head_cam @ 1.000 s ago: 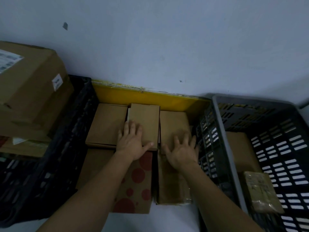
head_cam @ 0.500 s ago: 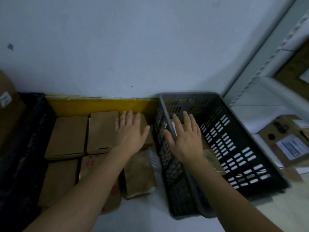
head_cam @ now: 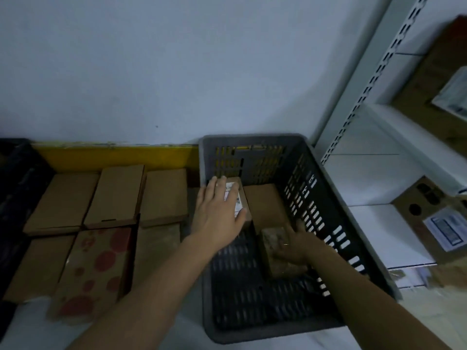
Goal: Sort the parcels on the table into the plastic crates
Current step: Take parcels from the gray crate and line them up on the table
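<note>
A dark grey slotted crate (head_cam: 255, 139) stands on the table at centre right. Inside it, a small brown box with a white label (head_cam: 240, 198) lies at the back left, a plain brown box (head_cam: 265, 205) beside it, and a wrapped tan parcel (head_cam: 271, 251) in front. My left hand (head_cam: 218, 215) reaches over the crate's left wall, fingers spread flat on the labelled box. My right hand (head_cam: 294, 246) rests on the wrapped parcel's right side, fingers curled around it. Left of the crate, several flat cardboard parcels (head_cam: 116, 195) lie side by side, one with red dots (head_cam: 93, 269).
A black crate (head_cam: 17, 178) stands at the far left edge. A yellow strip (head_cam: 113, 155) runs along the wall behind the parcels. White shelving (head_cam: 384, 127) with cardboard boxes (head_cam: 434, 213) rises at the right, close to the grey crate.
The view has swung right. Both hands moved from the flat parcels, over the crate's wall, into the grey crate. The left now lies on the labelled box, the right on the wrapped parcel.
</note>
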Motion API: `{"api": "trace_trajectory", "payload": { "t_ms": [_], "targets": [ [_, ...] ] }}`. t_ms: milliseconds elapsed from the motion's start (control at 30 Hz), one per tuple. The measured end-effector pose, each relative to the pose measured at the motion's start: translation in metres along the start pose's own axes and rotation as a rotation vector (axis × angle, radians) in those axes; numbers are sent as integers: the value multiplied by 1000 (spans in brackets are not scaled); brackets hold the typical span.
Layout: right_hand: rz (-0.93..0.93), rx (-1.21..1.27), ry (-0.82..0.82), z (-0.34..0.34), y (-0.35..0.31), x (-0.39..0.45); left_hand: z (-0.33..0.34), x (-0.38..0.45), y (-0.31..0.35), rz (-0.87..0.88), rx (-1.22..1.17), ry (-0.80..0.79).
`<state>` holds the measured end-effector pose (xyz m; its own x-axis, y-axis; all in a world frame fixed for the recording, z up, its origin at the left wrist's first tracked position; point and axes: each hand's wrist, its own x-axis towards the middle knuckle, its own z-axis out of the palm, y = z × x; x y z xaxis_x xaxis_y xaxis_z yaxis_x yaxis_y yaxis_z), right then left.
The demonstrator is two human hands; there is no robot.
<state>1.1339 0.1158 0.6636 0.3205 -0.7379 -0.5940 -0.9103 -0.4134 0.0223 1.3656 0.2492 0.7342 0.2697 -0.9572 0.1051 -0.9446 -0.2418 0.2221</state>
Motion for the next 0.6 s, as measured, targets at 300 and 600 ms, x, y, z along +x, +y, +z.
{"api": "trace_trajectory", "payload": {
  "t_ms": [300,600],
  "targets": [
    [-55,-150,-68,16,-41,45,9,-4,12,-110,98,7],
    [-75,90,7,-57,-42,9,11,4,26,-79,-56,46]
  ]
}}
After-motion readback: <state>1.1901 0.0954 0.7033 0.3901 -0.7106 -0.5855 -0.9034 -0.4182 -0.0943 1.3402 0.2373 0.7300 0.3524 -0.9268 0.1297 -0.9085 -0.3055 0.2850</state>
